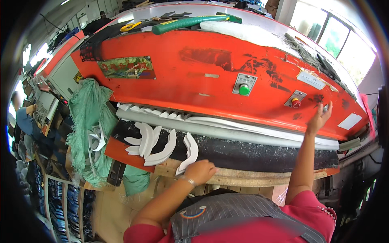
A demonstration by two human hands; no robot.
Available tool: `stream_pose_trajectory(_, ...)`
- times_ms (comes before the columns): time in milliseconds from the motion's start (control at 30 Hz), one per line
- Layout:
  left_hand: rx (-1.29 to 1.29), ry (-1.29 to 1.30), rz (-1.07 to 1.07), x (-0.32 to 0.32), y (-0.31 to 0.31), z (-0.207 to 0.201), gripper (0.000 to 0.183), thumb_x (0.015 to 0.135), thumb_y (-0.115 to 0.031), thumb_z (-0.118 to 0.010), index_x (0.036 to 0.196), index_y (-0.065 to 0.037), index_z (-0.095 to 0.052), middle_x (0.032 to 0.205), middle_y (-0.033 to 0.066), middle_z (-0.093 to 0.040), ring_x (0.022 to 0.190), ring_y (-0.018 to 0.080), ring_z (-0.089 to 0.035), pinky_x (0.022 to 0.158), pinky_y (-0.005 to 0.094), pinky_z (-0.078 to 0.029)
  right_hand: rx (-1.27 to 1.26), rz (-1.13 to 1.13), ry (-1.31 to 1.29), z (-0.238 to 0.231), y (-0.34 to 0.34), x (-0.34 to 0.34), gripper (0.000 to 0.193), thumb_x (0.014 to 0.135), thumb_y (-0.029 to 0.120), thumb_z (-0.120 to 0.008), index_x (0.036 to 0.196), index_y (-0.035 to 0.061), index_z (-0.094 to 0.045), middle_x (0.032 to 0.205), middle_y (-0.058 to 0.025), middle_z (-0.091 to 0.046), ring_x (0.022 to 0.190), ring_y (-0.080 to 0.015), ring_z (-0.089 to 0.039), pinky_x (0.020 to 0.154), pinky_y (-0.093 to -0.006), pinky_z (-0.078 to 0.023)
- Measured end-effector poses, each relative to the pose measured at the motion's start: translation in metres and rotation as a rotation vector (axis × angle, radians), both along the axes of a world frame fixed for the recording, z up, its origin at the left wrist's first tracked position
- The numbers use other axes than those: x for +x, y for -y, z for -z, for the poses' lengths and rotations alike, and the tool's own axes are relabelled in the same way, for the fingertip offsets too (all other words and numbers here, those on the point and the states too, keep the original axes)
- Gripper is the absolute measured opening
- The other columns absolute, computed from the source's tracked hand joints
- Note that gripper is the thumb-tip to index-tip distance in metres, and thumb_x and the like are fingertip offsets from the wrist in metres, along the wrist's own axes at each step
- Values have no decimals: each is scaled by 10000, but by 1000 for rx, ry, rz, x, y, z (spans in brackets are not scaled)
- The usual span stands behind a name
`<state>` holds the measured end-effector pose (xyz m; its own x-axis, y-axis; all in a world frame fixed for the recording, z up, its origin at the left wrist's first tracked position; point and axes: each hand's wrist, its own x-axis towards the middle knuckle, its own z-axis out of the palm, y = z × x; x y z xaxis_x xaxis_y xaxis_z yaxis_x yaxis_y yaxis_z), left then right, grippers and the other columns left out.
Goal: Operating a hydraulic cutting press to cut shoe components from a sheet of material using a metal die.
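My left hand (201, 171) is closed at the front edge of the black work bed, just right of a curved white foam-like piece (190, 150). Its curled fingers hide whatever may be inside. Further left lie several more curved white pieces (162, 153), some overlapping. My right hand (320, 117) is raised to the red machine front (170, 87), its fingers around a small grey part (325, 108); whether that part is fixed to the panel is unclear. Left of this hand sit a red knob (296, 103) and a green button (244, 89).
White strips (251, 125) and a pale roll run under the red front. A green-handled hammer (190, 23) and yellow-handled scissors (130, 26) lie on top. A green woven sack (89, 125) stands left. Another person (26, 117) is at far left.
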<state>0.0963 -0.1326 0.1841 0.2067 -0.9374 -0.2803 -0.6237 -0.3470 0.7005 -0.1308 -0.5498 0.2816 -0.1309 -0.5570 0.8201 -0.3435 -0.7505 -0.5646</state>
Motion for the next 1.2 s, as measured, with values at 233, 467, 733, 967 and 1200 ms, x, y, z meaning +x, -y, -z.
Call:
stream_pose_trajectory(233, -278, 332, -252, -29, -33, 19, 211, 834, -281, -610, 790, -77, -647, 871, 98, -612, 922, 295, -569, 834, 438, -435, 202, -815, -351, 35, -202, 188, 334, 838, 182, -708, 1129, 39, -625, 1065, -122, -653, 970, -227, -621, 811, -350, -504)
stream_pose_trajectory(467, -252, 329, -228, -37, -59, 32, 205, 798, -243, -576, 752, -66, -669, 804, 115, -612, 867, 307, -579, 810, 442, -442, 844, -897, -963, 83, -254, 227, 501, 918, 456, -562, 1075, -5, -677, 939, -239, -684, 930, -318, -664, 795, -388, -517)
stream_pose_trajectory(733, -11, -348, 0, 0, -106, -41, 228, 866, -282, -661, 979, -95, -724, 889, 121, -673, 838, 261, -648, 774, 348, -507, 826, -628, -1128, 134, -273, 284, 536, 868, 412, -589, 1107, -64, -541, 1021, -305, -638, 1003, -413, -626, 867, -438, -490)
stream_pose_trajectory(967, -395, 213, -435, 81, -80, 17, 603, 757, -345, -761, 1240, -32, -581, 1206, 157, -574, 1144, 344, -494, 990, 439, -389, 1028, -858, -479, 173, -279, 248, 459, 785, 69, -537, 1234, -25, -547, 814, -160, -679, 648, -189, -647, 601, -306, -501)
stream_pose_trajectory(1200, -244, 474, -276, 89, -57, 49, 615, 733, -480, -738, 1158, -47, -639, 1090, 56, -573, 1107, 259, -444, 967, 425, -323, 895, -622, -662, 149, -301, 225, 592, 795, 213, -536, 1340, -7, -458, 805, -241, -673, 752, -359, -679, 709, -425, -517)
